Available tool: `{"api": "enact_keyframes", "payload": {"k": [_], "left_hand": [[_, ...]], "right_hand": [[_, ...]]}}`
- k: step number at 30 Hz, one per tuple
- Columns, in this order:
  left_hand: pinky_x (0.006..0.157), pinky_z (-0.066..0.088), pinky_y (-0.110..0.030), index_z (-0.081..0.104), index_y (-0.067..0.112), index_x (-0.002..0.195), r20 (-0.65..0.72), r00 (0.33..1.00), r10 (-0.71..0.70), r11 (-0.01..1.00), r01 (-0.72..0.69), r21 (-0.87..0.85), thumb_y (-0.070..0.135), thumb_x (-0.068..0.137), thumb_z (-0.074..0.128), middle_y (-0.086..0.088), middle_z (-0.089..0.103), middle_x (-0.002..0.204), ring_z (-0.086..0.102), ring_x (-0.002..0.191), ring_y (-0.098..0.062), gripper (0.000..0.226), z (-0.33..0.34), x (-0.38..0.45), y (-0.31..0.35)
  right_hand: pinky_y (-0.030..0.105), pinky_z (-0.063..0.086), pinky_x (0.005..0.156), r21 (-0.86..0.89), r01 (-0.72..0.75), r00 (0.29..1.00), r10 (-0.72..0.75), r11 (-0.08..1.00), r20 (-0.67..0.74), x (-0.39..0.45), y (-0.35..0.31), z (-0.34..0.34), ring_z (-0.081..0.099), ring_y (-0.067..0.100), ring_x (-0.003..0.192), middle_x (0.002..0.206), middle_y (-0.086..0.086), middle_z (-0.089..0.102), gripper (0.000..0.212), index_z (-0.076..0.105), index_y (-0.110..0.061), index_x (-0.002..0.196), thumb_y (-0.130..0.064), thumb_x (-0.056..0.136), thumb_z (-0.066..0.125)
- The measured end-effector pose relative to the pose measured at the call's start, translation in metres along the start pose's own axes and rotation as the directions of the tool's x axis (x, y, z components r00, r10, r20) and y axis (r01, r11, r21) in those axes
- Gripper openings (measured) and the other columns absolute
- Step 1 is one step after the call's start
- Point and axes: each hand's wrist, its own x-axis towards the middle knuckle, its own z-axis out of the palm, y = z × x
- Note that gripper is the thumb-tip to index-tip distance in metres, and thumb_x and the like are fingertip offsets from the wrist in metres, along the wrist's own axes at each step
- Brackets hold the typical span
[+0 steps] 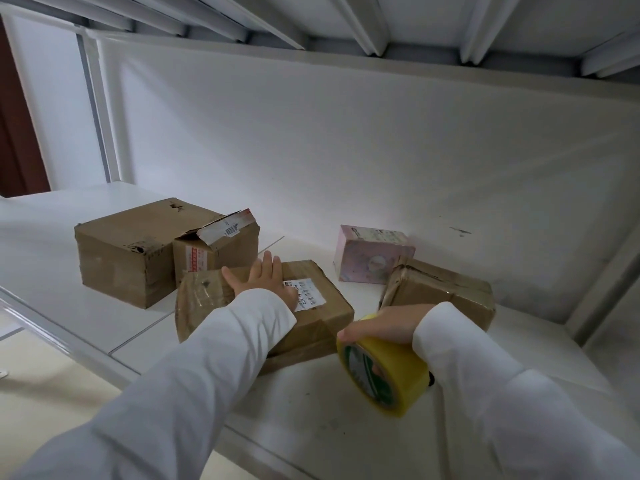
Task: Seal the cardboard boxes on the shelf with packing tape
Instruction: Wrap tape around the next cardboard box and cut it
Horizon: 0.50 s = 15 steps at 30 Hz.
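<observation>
The left hand (263, 277) lies flat, fingers straight and spread, pressing on the top of the middle cardboard box (311, 320) near the shelf's (86, 306) front edge; its white sleeve (194, 368) reaches in from the lower left and hides part of the box's near face. The heel of the hand touches a white shipping label (310, 293). The right hand (381, 329) curls over a roll of yellowish packing tape (388, 372), gripping it just right of that box; its fingertips seem to sit inside the core, though they are hard to make out. Behind it, a crumpled cardboard box (446, 289) is partly covered by the wrist. A pink box (370, 254) stands toward the back wall. At the left, a large cardboard box (128, 251) touches a smaller one with a lifted flap (221, 247).
</observation>
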Motion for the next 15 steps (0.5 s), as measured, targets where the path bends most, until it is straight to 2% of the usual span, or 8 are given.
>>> {"api": "enact_keyframes", "payload": {"k": [3, 5, 6, 8, 10, 12, 15], "left_hand": [[0.106, -0.006, -0.069, -0.009, 0.018, 0.151, -0.011, 1.000, -0.001, 1.000, 0.001, -0.015, 0.039, 0.098, 0.020, 0.002, -0.016, 0.158, -0.010, 0.146, -0.015, 0.064, 0.001, -0.001, -0.001], [0.108, -0.003, -0.067, -0.010, 0.016, 0.151, -0.078, 0.996, 0.031, 0.999, -0.032, -0.009, 0.039, 0.098, 0.023, 0.000, -0.015, 0.158, -0.010, 0.146, -0.016, 0.066, 0.001, -0.002, -0.002], [0.110, -0.001, -0.065, -0.010, 0.016, 0.151, -0.125, 0.987, 0.099, 0.995, -0.096, 0.026, 0.038, 0.098, 0.025, 0.001, -0.015, 0.158, -0.011, 0.146, -0.016, 0.067, 0.000, -0.003, -0.003], [0.113, -0.001, -0.059, -0.008, 0.022, 0.151, -0.183, 0.926, 0.331, 0.939, -0.304, 0.160, 0.035, 0.100, 0.028, 0.003, -0.014, 0.159, -0.011, 0.146, -0.016, 0.064, -0.005, -0.005, -0.002], [0.115, -0.002, -0.052, 0.008, 0.027, 0.151, -0.162, 0.853, 0.495, 0.863, -0.463, 0.203, 0.030, 0.101, 0.028, 0.006, -0.002, 0.160, -0.002, 0.147, -0.014, 0.055, -0.009, -0.005, 0.000], [0.117, -0.001, -0.046, 0.022, 0.029, 0.149, -0.123, 0.853, 0.508, 0.861, -0.499, 0.099, 0.029, 0.101, 0.027, 0.008, 0.013, 0.158, 0.011, 0.146, -0.012, 0.048, -0.010, -0.003, -0.002], [0.117, -0.001, -0.044, 0.021, 0.025, 0.150, -0.069, 0.864, 0.500, 0.866, -0.498, 0.045, 0.034, 0.102, 0.018, 0.008, 0.014, 0.158, 0.012, 0.145, -0.010, 0.049, -0.008, -0.002, -0.004]], "right_hand": [[0.041, 0.039, 0.106, 0.019, -0.009, 1.000, 0.009, 1.000, 0.002, 0.000, 0.001, 0.003, 0.044, 0.032, 0.126, 0.139, 0.008, 0.043, 0.079, 0.032, -0.020, 0.140, -0.062, 0.079, 0.059], [0.041, 0.038, 0.106, 0.020, -0.008, 1.000, 0.007, 1.000, 0.010, 0.002, 0.001, 0.008, 0.043, 0.031, 0.127, 0.140, 0.008, 0.042, 0.079, 0.031, -0.020, 0.141, -0.062, 0.080, 0.058], [0.040, 0.037, 0.105, 0.018, -0.003, 1.000, 0.003, 1.000, 0.011, 0.002, 0.000, 0.009, 0.043, 0.031, 0.127, 0.140, 0.008, 0.041, 0.079, 0.031, -0.019, 0.141, -0.062, 0.080, 0.058], [0.040, 0.037, 0.104, 0.021, 0.007, 1.000, -0.007, 1.000, 0.005, 0.002, -0.001, 0.009, 0.043, 0.031, 0.127, 0.140, 0.008, 0.041, 0.078, 0.031, -0.019, 0.141, -0.062, 0.080, 0.057], [0.040, 0.037, 0.104, 0.030, 0.018, 1.000, -0.018, 0.999, -0.001, 0.001, 0.000, 0.009, 0.043, 0.031, 0.126, 0.140, 0.008, 0.041, 0.079, 0.031, -0.018, 0.141, -0.062, 0.080, 0.057], [0.039, 0.038, 0.103, 0.052, 0.028, 1.000, -0.028, 0.998, -0.006, 0.002, 0.003, 0.009, 0.044, 0.031, 0.125, 0.140, 0.007, 0.042, 0.080, 0.031, -0.018, 0.141, -0.062, 0.080, 0.058], [0.040, 0.039, 0.102, 0.107, 0.036, 0.999, -0.034, 0.994, -0.015, 0.003, 0.007, 0.009, 0.044, 0.030, 0.124, 0.138, 0.007, 0.042, 0.080, 0.031, -0.020, 0.141, -0.062, 0.080, 0.058]]}}
